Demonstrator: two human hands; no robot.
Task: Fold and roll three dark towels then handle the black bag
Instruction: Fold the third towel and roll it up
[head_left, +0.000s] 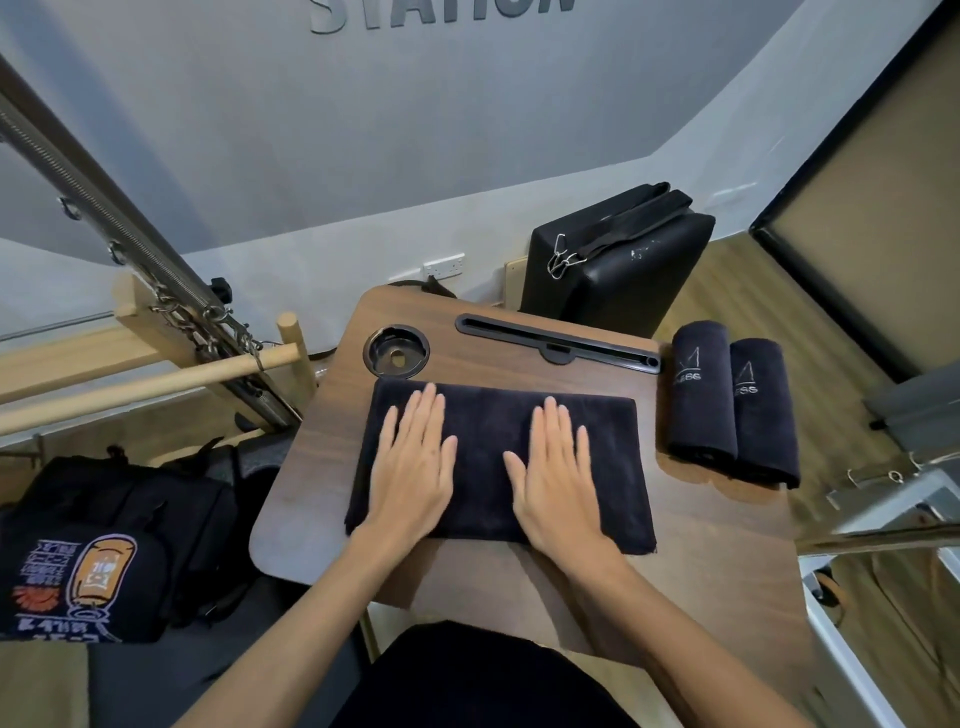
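Both palms are laid flat on the folded dark towel, left hand and right hand, fingers straight and slightly spread. Its long axis runs left-right across the surface. Right of it, two rolled towels are stood side by side, lengthwise front-to-back.

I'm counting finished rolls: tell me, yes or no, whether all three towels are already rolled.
No: two rolled towels lie right of the tray, while the third towel lies flat under both hands.
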